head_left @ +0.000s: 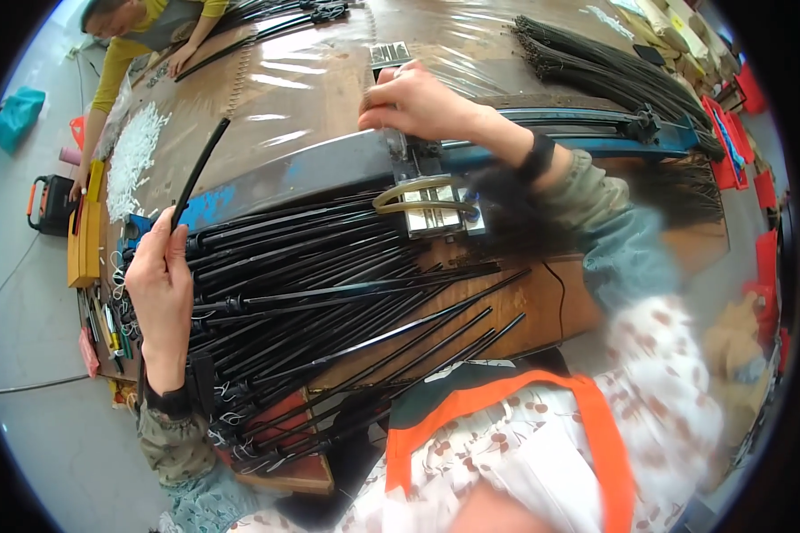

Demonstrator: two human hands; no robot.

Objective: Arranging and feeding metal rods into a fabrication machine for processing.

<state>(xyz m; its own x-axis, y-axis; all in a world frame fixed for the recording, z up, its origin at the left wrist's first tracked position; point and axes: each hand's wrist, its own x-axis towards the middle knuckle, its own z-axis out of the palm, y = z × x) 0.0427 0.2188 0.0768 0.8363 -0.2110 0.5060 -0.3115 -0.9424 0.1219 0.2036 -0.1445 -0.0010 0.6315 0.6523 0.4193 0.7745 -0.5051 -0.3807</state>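
Note:
My left hand (162, 275) is closed around a short, stiff black rod (203, 169), which slants up and to the right out of my fingers. Over the middle of the bench, my right hand (422, 102) has its fingers curled together at the top of a clamp-like metal fixture (411, 158); whatever is inside them is hidden. Just below that fixture sits a shiny metal block (431, 213) with a looped tan hose (418, 189). Many long black rods (302, 258) with dark hubs and white ties lie in a pile between my arms.
A blue metal rail (578, 142) crosses the bench. Bundled dark wires (613, 80) lie at the far right, small white pieces (136, 160) at the left. A co-worker in a yellow sleeve (116, 75) leans in at the far left. Red stools (729, 147) stand at the right.

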